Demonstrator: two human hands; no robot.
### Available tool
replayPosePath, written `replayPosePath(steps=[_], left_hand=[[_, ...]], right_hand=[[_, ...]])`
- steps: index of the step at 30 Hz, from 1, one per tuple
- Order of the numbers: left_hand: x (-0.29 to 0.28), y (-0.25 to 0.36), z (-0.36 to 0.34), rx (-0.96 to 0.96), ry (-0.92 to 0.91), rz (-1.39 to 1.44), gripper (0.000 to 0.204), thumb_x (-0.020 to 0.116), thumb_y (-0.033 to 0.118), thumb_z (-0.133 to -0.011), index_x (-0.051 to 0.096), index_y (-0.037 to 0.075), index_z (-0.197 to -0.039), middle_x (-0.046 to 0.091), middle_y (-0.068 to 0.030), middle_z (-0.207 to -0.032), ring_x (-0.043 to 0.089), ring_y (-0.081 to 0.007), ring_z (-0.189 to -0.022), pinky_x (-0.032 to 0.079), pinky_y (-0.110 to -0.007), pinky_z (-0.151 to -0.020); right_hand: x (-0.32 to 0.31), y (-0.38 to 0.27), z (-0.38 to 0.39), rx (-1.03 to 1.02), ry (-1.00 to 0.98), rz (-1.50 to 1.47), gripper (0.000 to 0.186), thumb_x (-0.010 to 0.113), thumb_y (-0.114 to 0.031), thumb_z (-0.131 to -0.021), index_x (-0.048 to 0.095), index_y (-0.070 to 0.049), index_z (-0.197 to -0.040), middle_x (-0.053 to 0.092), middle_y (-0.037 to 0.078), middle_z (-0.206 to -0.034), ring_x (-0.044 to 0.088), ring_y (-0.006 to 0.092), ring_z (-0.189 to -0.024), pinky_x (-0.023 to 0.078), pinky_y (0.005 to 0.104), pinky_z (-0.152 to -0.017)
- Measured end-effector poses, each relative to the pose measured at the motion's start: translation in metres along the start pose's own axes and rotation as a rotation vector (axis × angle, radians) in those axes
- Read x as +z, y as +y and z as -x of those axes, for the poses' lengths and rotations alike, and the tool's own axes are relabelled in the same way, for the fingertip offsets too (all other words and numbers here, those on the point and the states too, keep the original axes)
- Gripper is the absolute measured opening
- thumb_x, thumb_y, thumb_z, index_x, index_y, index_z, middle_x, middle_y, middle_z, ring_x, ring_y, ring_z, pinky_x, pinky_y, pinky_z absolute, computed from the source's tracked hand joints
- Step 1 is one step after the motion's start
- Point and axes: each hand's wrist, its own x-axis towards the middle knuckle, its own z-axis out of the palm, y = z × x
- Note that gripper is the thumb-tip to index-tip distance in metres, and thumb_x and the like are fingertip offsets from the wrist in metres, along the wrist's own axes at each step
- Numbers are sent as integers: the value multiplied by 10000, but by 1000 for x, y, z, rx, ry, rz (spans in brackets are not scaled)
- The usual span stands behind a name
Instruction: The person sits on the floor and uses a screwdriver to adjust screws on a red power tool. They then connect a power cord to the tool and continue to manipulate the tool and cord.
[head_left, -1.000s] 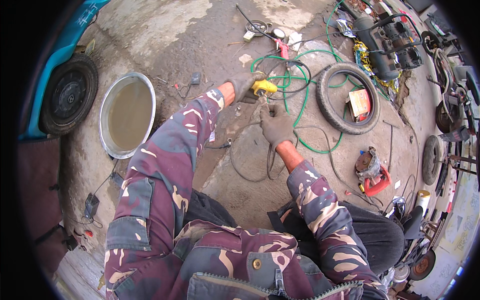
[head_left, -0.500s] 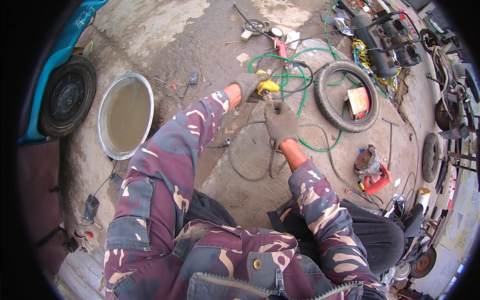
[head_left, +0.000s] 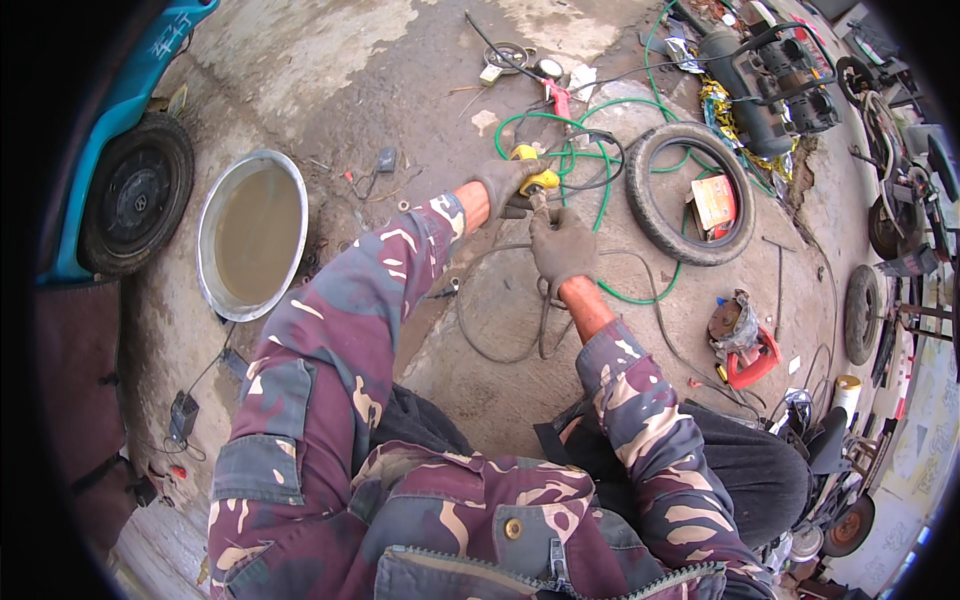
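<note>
My gloved left hand (head_left: 505,185) is wrapped round a yellow tool (head_left: 540,180). My gloved right hand (head_left: 560,245) sits just below it, closed on a narrow metallic piece (head_left: 539,202) at the tool's lower end; the piece's exact kind is too small to tell. Loops of green hose (head_left: 603,208) and dark cord (head_left: 500,353) lie on the concrete around my hands. Beyond them lies a red air tool with a gauge (head_left: 560,98).
A basin of murky water (head_left: 252,225) and a teal vehicle (head_left: 105,130) are at the left. At the right lie a tire (head_left: 658,230) around a box (head_left: 712,200), a compressor (head_left: 750,90), a red power tool (head_left: 750,360), a motorbike (head_left: 885,200) and a second tire (head_left: 860,310).
Both hands have shifted slightly right. My left hand has moved down and turned on the yellow tool, so more of its top shows above my fingers.
</note>
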Motion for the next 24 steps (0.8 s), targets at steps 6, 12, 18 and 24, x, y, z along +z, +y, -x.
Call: replayPosePath(steps=[6, 12, 18, 24], left_hand=[[11, -11, 7, 23, 69, 157, 403, 797, 488, -907, 714, 119, -1047, 705, -8, -807, 672, -148, -638, 571, -318, -579], [25, -26, 9, 62, 178, 211, 415, 839, 496, -870, 719, 114, -978, 664, 9, -742, 611, -139, -558, 520, -321, -520], [30, -34, 1, 55, 248, 159, 352, 818, 421, -907, 714, 89, -962, 670, -7, -737, 605, -146, -542, 509, -317, -506], [30, -37, 7, 19, 191, 218, 317, 799, 377, -931, 714, 79, -997, 680, -16, -749, 628, -165, -563, 523, -341, -522]], right_hand=[[6, 4, 1, -24, 60, -36, 469, 614, -449, -943, 738, -53, -1164, 744, 233, -1064, 712, 411, -1045, 541, 498, -928], [10, 7, 1, -58, 88, 3, 494, 595, -461, -957, 712, -41, -1190, 729, 274, -1128, 694, 444, -1097, 531, 523, -956], [14, 12, 2, -45, 78, -39, 472, 580, -444, -983, 709, -26, -1159, 728, 284, -1103, 695, 462, -1068, 537, 539, -923], [19, 18, 0, -74, 109, -86, 442, 578, -422, -995, 716, -22, -1123, 729, 284, -1079, 695, 471, -1042, 535, 541, -911]])
